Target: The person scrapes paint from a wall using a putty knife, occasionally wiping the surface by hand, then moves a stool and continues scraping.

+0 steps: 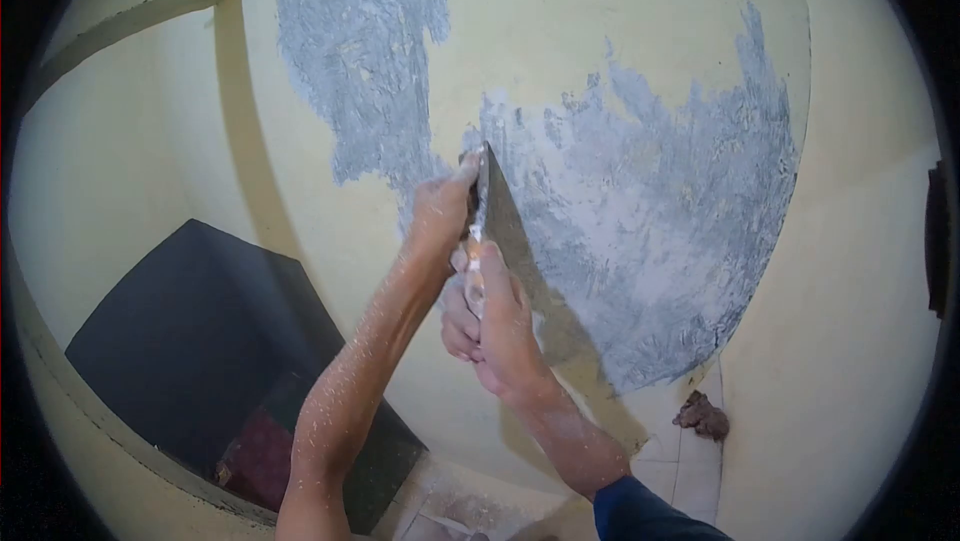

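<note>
My right hand [502, 326] is closed around the handle of a scraper [484, 186], which points up along the wall. Higher up, my left hand [440, 209] grips the blade part, its thumb near the tip; some of its fingers are hidden behind the metal. The blade is edge-on to me and close against the yellow wall [600, 1], at the left border of a large grey, roughly scraped patch [660, 211]. White specks of dust cover my left forearm.
Another grey patch [370, 51] spreads at the upper left of the wall. A dark panel [200, 311] stands in a recess at left. A crumpled brown rag [702, 415] lies near the wall's foot at right, by pale floor tiles [660, 481].
</note>
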Demonstrator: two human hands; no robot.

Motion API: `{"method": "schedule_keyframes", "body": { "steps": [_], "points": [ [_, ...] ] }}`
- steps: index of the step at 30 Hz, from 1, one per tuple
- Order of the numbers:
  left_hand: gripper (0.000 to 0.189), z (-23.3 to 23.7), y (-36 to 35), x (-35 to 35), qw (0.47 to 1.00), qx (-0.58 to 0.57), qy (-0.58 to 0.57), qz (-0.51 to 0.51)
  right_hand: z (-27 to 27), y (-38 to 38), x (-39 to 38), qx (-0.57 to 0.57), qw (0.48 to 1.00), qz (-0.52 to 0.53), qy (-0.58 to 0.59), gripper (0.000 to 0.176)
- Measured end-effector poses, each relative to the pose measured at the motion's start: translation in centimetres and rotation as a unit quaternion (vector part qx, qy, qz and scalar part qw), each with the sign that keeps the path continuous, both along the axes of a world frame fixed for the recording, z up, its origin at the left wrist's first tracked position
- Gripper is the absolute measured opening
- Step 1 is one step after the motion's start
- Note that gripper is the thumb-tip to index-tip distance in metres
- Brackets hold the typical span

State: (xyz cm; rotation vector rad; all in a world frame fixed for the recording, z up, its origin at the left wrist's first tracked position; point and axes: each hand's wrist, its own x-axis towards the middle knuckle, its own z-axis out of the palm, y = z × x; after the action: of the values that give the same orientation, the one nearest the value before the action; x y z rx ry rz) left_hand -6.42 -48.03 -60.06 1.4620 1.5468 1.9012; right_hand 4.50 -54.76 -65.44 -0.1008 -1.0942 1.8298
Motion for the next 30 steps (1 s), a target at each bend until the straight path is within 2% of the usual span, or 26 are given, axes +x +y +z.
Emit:
{"method": "schedule_keyframes", "body": {
  "steps": [1,4,7,11,12,15,17,19,20,22,25,27,28,30],
  "points": [
    [0.045,0.6,-0.6,0.6,0.998,-0.002,-0.057,-0.029,-0.1,0.7,-0.1,0.017,1.0,-0.013,-0.006,0.04],
    [0.044,2.2,-1.8,0.9,0.986,-0.057,-0.128,-0.087,0.5,0.4,-0.5,0.023,0.999,-0.022,0.0,0.039],
    [0.043,0.5,-0.2,0.4,0.999,-0.031,-0.026,0.002,-0.7,-0.1,-0.1,-0.002,1.0,-0.016,-0.003,0.039],
    [0.044,2.1,-1.2,1.0,0.995,-0.025,-0.086,-0.051,0.9,0.8,-0.1,0.035,0.999,0.001,-0.007,0.039],
    [0.05,2.9,-2.5,1.3,0.99,-0.084,-0.091,-0.063,0.9,0.7,-0.2,0.029,1.0,-0.003,-0.001,0.039],
    [0.049,0.3,-0.6,0.3,0.995,-0.074,0.066,0.024,-0.1,0.0,-0.4,0.017,1.0,-0.022,0.001,0.04],
    [0.05,0.9,0.8,-0.7,0.999,-0.045,0.007,-0.003,-1.3,0.5,-0.3,0.033,0.998,-0.046,-0.019,0.04],
    [0.051,2.3,0.4,0.2,0.997,-0.027,-0.056,-0.038,1.3,0.8,0.2,0.033,0.999,0.004,-0.007,0.039],
    [0.05,3.2,-1.5,0.9,0.989,-0.059,-0.122,-0.066,2.1,0.7,0.3,0.032,0.999,0.031,-0.002,0.039],
    [0.048,1.2,0.0,-0.3,0.998,0.007,0.064,0.007,0.6,-0.2,0.0,0.002,1.0,0.011,0.004,0.038],
    [0.046,0.8,0.5,0.2,0.998,0.014,-0.057,-0.022,0.4,1.1,-0.2,0.024,1.0,-0.016,-0.003,0.037],
    [0.048,1.8,1.8,-1.1,0.993,-0.038,-0.091,-0.057,0.9,1.1,-0.1,0.022,1.0,-0.018,-0.008,0.036],
    [0.052,3.4,-1.2,0.4,0.984,-0.076,-0.142,-0.076,1.9,0.7,-0.5,0.014,1.0,-0.008,-0.003,0.036],
    [0.053,1.9,-0.7,0.3,0.997,-0.07,-0.041,-0.001,1.3,0.2,-0.8,0.008,1.0,-0.007,0.011,0.037]
  ]
}}
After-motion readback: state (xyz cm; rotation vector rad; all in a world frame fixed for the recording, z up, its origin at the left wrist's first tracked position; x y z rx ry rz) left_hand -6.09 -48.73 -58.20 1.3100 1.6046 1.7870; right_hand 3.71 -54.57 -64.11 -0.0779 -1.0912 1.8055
